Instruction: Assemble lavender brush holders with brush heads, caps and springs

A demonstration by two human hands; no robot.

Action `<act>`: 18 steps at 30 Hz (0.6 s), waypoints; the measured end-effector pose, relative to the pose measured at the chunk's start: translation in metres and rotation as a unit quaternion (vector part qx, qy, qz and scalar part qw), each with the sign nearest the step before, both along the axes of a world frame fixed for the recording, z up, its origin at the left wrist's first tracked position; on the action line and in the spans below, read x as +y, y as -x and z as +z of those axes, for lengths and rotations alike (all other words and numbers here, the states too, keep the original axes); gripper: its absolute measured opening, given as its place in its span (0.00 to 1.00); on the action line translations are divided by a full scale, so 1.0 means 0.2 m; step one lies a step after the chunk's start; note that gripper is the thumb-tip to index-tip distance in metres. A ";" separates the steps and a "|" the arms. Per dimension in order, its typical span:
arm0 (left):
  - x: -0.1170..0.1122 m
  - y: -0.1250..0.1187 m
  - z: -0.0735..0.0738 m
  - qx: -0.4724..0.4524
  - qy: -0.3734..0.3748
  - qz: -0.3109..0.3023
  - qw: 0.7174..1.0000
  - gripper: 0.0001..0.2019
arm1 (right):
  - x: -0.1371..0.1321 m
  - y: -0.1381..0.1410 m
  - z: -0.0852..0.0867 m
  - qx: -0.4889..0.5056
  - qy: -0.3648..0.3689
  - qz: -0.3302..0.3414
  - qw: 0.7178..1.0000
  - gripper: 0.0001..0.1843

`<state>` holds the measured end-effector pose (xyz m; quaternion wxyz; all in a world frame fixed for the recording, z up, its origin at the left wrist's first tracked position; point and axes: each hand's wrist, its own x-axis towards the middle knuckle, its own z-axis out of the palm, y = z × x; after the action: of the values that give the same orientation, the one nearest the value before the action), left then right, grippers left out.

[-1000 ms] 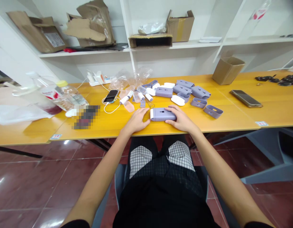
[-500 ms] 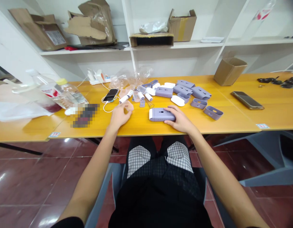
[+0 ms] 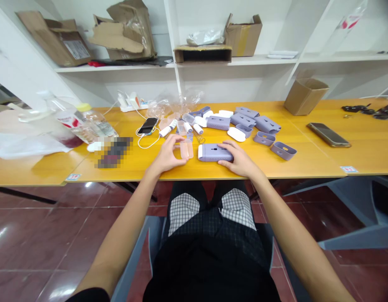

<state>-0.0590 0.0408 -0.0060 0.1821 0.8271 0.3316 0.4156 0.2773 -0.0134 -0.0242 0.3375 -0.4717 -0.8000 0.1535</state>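
Between the thumb and fingers of my left hand (image 3: 169, 156) is a clear pinkish plastic cup (image 3: 187, 149), turned on its side just left of a purple casing. My right hand (image 3: 239, 159) grips the right end of that purple plastic casing (image 3: 213, 152), which lies flat near the table's front edge with its white end facing the cup. A small gap separates cup and casing. Behind them lie several purple casings (image 3: 218, 123), purple end rings (image 3: 283, 151), white oval caps (image 3: 236, 134), white cylinders (image 3: 198, 128) and a metal spring (image 3: 200, 139).
A charging phone (image 3: 148, 126) with a white cable lies at the left, near bottles (image 3: 98, 121). To the right are another phone (image 3: 328, 134) and an upright cardboard box (image 3: 306, 97). White shelving (image 3: 259, 60) holding cardboard boxes rises behind the table (image 3: 143, 164).
My left hand has moved right, bringing the clear cup from beside the white cylinders to near the casing's white end. My right hand has stayed on the casing.
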 end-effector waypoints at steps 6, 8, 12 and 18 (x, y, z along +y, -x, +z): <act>-0.05 -0.06 0.02 0.055 0.044 -0.028 0.997 0.29 | 0.00 0.00 0.00 0.002 -0.003 0.013 1.000 0.33; -0.07 -0.08 0.02 0.071 0.066 -0.019 0.995 0.29 | 0.00 0.00 -0.01 0.005 -0.008 0.018 1.000 0.33; -0.09 -0.14 0.01 0.088 0.113 0.004 0.990 0.33 | 0.00 -0.01 -0.01 0.004 -0.013 0.022 1.000 0.32; -0.09 -0.17 0.01 0.076 0.124 0.006 0.989 0.34 | 0.00 -0.01 -0.01 0.004 -0.013 0.018 1.000 0.33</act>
<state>-0.0252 0.0229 -0.0048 0.2550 0.8252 0.3991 0.3078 0.2789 -0.0136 -0.0260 0.3444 -0.4520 -0.8089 0.1511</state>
